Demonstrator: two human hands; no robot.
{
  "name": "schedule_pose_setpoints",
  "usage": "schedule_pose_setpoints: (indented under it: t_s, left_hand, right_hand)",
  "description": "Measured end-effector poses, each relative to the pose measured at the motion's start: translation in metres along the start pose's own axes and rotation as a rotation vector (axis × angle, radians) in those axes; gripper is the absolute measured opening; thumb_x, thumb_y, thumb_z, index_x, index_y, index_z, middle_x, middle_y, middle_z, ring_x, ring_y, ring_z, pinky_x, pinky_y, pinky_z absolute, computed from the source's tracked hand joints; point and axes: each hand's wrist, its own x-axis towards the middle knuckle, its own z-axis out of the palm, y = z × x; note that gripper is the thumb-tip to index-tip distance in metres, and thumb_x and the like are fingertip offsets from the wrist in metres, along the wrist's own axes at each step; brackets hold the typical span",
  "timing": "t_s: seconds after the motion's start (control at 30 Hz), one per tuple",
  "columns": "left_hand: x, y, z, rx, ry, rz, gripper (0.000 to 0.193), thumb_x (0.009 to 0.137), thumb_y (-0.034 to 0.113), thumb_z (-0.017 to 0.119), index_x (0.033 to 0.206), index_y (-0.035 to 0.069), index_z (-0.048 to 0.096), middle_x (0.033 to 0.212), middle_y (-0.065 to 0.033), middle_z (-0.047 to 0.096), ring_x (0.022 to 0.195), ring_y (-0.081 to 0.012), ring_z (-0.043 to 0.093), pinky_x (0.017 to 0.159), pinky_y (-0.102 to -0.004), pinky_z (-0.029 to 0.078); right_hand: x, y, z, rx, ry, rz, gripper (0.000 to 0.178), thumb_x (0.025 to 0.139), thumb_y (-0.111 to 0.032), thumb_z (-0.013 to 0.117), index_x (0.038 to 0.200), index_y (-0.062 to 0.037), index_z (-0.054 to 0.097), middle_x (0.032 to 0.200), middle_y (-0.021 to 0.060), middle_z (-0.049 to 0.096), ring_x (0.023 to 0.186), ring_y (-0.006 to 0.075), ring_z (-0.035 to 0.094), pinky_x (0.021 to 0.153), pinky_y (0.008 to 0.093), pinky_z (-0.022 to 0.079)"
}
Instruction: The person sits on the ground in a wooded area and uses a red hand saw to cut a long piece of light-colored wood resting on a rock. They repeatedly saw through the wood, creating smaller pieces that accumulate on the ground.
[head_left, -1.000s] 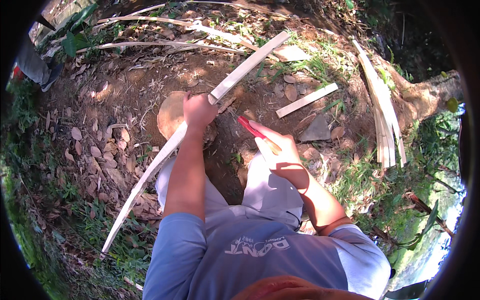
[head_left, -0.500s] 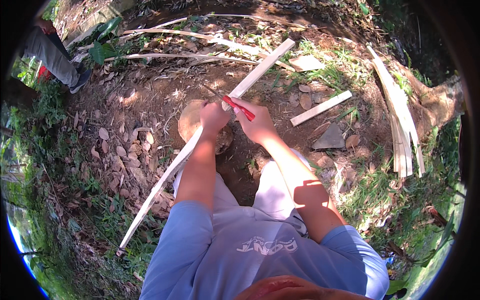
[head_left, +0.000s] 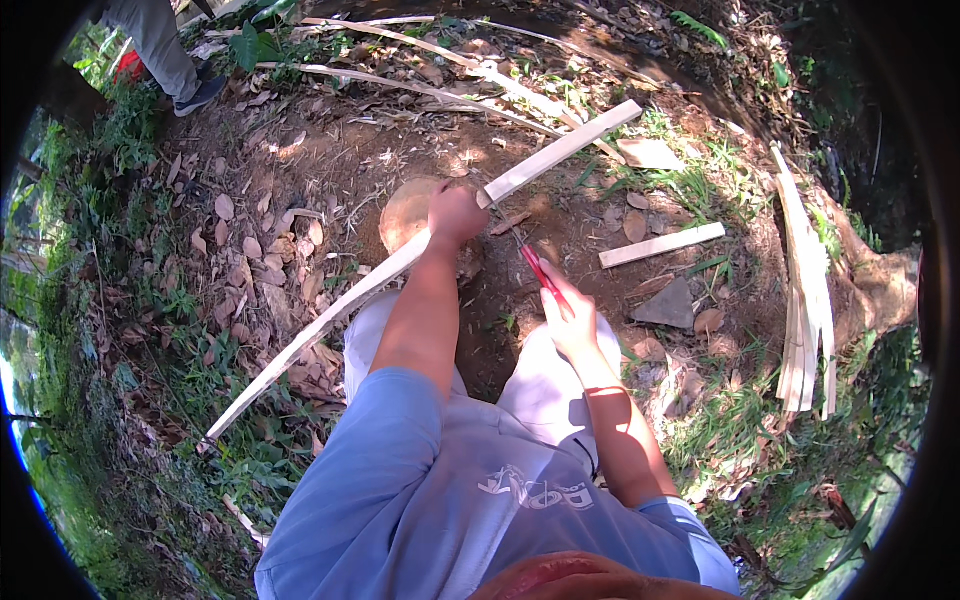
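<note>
My left hand is closed around a long, pale wooden strip. The strip slants from near my left side up to the far right, passing over a round wooden stump. In my right hand is a red-handled knife, held by its handle near my right knee. Its thin blade points up and left, toward the strip, and is apart from the left hand. A small brown sliver of wood shows beside the blade; whether it lies on the ground I cannot tell.
Long pale strips lie across the far ground, and a bundle of strips rests at the right by a tree root. A short pale piece and a grey stone are nearer. Another person's leg shows at the far left.
My right hand has drawn the knife away from the strip, down and toward my right knee. My left hand still grips the strip. The whole view has shifted slightly.
</note>
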Motion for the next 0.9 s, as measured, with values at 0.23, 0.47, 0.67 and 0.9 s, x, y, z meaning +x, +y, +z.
schedule_pose_setpoints:
  t_s: [0.23,0.47,0.67,0.9]
  left_hand:
    - [-0.004,0.002,0.008,0.041,0.011,-0.004,0.025,0.08,0.027,0.068,0.09,0.01,0.082,0.089,-0.0142,0.081,0.093,-0.0263,0.078,0.126,-0.0402,0.035]
    - [-0.006,-0.006,0.013,0.002,0.091,0.068,0.019,0.077,0.025,0.071,0.084,0.01,0.079,0.079,-0.0144,0.077,0.086,-0.0299,0.077,0.121,-0.0448,0.042]
    - [-0.004,0.003,0.006,0.01,0.064,0.097,0.02,0.078,0.023,0.069,0.086,0.008,0.08,0.083,-0.0148,0.079,0.089,-0.0297,0.078,0.123,-0.0448,0.037]
    - [-0.004,0.005,-0.007,-0.055,-0.017,0.026,0.022,0.079,0.023,0.069,0.091,0.009,0.081,0.09,-0.0151,0.08,0.097,-0.0274,0.077,0.127,-0.0436,0.034]
  right_hand:
    - [-0.083,-0.094,-0.073,-0.316,-0.098,0.154,0.048,0.094,-0.008,0.062,0.141,-0.0025,0.071,0.072,0.0085,0.068,0.059,0.0117,0.061,0.06,0.0289,0.05]
    - [-0.009,-0.094,-0.02,-0.189,-0.05,0.144,0.051,0.099,-0.003,0.068,0.149,-0.0106,0.067,0.09,0.0109,0.078,0.068,0.0051,0.06,0.065,0.0256,0.05]
    - [0.113,-0.009,0.06,-0.069,0.049,-0.08,0.041,0.108,-0.013,0.063,0.148,-0.0047,0.067,0.12,0.0168,0.08,0.096,0.0099,0.07,0.086,0.0283,0.055]
    - [0.088,0.027,0.052,-0.091,0.12,-0.213,0.043,0.105,-0.012,0.065,0.147,-0.0051,0.067,0.12,0.0245,0.079,0.104,0.0209,0.08,0.087,0.0336,0.059]
